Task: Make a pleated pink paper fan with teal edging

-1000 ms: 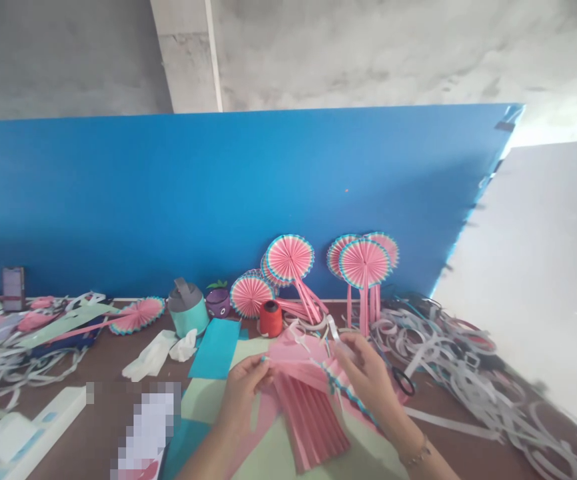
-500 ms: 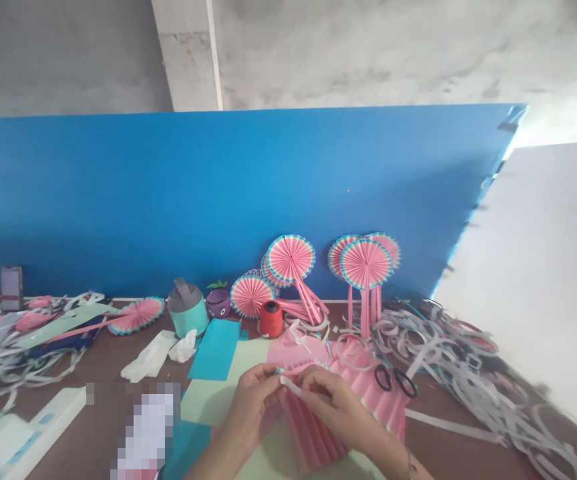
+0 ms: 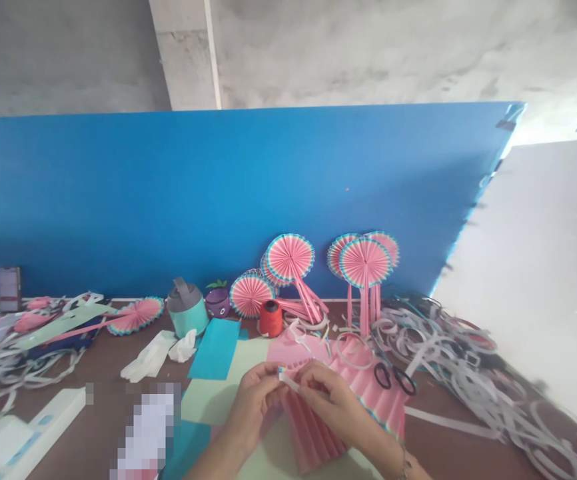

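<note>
My left hand (image 3: 254, 399) is closed, its thumb and fingers pinching the top corner of a pleated pink paper (image 3: 314, 437). Between my two hands runs a short white strip (image 3: 288, 381) along that edge, and my right hand (image 3: 332, 403) pinches its right end. The folds of the paper hang down under my right hand. Beside it on the right lies another pleated pink sheet (image 3: 388, 407) with a coloured edge, and scissors (image 3: 395, 379) with black handles rest on it. Flat green (image 3: 208, 400) and blue (image 3: 215, 350) papers lie to the left.
Finished pink paper fans (image 3: 366, 263) lean against a blue partition (image 3: 168, 200). A red thread spool (image 3: 270, 319), a purple pot (image 3: 217, 303) and a teal cup (image 3: 188, 310) stand at the back. Curled white strips (image 3: 448, 363) heap on the right; a white power strip (image 3: 43, 427) lies left.
Both hands stay in nearly the same place. The white strip between them now looks straighter, and my right fingers have shifted slightly. The camera view has barely moved.
</note>
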Tool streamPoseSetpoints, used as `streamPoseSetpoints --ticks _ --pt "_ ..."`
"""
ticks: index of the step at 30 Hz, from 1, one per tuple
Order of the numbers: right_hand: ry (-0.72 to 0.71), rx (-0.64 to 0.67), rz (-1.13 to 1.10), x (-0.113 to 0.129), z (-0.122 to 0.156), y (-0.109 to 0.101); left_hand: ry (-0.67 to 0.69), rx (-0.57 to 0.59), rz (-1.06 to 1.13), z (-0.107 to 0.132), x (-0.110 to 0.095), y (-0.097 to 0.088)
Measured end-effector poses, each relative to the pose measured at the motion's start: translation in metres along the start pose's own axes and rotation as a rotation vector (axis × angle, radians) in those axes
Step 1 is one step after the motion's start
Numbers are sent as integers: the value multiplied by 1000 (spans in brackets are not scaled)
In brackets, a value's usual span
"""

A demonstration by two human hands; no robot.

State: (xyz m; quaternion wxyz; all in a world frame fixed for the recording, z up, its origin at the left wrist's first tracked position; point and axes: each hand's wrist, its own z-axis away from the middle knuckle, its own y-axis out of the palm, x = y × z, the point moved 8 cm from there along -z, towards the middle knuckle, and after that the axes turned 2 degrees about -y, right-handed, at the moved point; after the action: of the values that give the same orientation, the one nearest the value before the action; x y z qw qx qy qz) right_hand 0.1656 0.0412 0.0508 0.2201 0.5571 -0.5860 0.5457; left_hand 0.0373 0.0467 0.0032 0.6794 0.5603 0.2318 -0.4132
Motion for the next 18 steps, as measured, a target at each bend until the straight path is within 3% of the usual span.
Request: streamPoseSetpoints --ticks 18 --pt "51 -20 3 1 -1 -1 -8 17 -6 5 -5 5"
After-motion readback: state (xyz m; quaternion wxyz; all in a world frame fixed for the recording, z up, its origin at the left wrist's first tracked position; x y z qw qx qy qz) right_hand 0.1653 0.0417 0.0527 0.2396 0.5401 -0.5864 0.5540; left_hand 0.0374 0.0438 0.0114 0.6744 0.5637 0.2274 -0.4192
